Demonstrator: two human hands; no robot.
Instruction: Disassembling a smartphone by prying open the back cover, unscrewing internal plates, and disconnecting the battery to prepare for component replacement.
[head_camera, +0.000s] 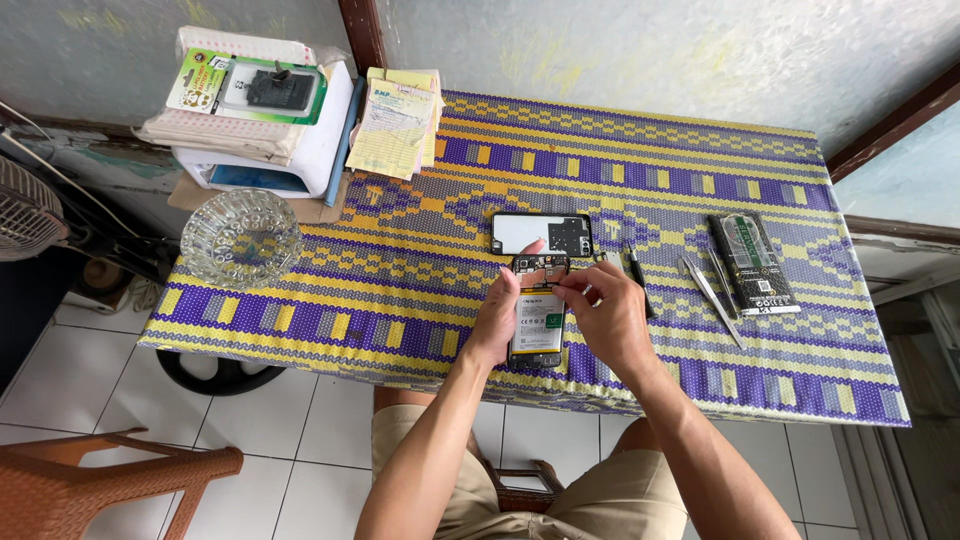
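Observation:
An opened smartphone (540, 322) with its back removed lies on the patterned tablecloth (420, 280), its battery and circuit board showing. My left hand (500, 312) rests along the phone's left side, steadying it. My right hand (605, 315) pinches at the top of the phone near the board; whether a small part sits between the fingers I cannot tell. The removed back cover (542, 233) lies just beyond the phone.
Metal tweezers (712, 290) and a dark packaged battery (755, 265) lie to the right, a black tool (637, 275) beside my right hand. A glass ashtray (240, 238), stacked boxes (265, 120) and yellow papers (395, 125) sit at the left. An orange chair (110, 480) stands below left.

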